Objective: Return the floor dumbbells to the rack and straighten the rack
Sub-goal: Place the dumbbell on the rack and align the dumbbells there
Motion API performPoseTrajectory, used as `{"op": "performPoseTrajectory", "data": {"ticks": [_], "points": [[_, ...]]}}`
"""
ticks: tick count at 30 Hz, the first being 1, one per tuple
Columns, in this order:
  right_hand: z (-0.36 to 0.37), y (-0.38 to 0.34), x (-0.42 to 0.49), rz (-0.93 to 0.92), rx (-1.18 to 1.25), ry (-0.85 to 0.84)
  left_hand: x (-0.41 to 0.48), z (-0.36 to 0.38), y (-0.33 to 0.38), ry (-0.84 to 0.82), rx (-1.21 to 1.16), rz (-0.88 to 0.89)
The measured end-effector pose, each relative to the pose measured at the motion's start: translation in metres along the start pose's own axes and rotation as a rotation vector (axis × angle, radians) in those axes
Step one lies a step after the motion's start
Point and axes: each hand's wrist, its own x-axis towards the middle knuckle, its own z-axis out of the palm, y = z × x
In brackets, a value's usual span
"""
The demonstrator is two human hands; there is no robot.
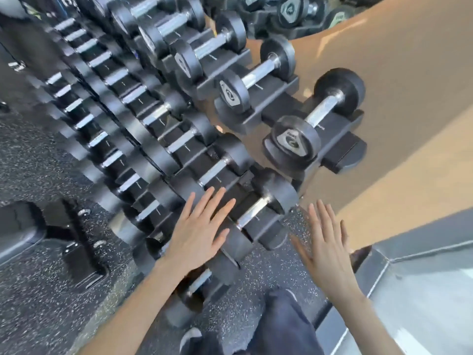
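A tiered black dumbbell rack runs from the top left down to the middle, filled with black dumbbells with chrome handles. My left hand is spread flat over the near head of a black dumbbell in the middle tier's end cradle. My right hand hovers open to the right of that dumbbell, above the floor, holding nothing. Another dumbbell rests in the top tier's end cradle. Under my left forearm lies a lower dumbbell, partly hidden.
Speckled black rubber floor lies in front. A tan wall stands behind the rack's right end, with a grey ledge at lower right. A black bolted rack foot sits at left. My dark trouser leg shows at the bottom.
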Motion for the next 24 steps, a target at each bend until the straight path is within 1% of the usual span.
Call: {"op": "performPoseTrajectory", "data": {"ticks": [2,4,7,10,13,15,19,24], "points": [[0.004,-0.031,-0.019,0.143,0.078,0.064,-0.022,-0.004,-0.023,0.022,-0.015,0.053],[0.002,-0.057,-0.03,0.219,0.114,0.08,-0.042,-0.007,-0.042,0.052,-0.025,0.096],[-0.004,-0.082,-0.043,0.207,0.102,0.07,-0.062,-0.005,-0.06,0.018,-0.052,0.177],[-0.011,-0.095,-0.048,0.19,0.073,0.056,-0.064,-0.004,-0.066,-0.003,-0.067,0.213],[-0.011,-0.093,-0.045,0.208,0.048,0.015,-0.054,-0.006,-0.065,0.031,-0.085,0.207],[-0.013,-0.087,-0.04,0.209,0.054,-0.009,-0.048,-0.009,-0.06,0.017,-0.102,0.201],[-0.014,-0.077,-0.021,0.225,0.108,-0.018,-0.026,-0.011,-0.055,0.035,-0.08,0.228],[-0.014,-0.072,0.006,0.188,0.117,0.009,0.003,-0.013,-0.072,0.065,-0.06,0.248]]}}
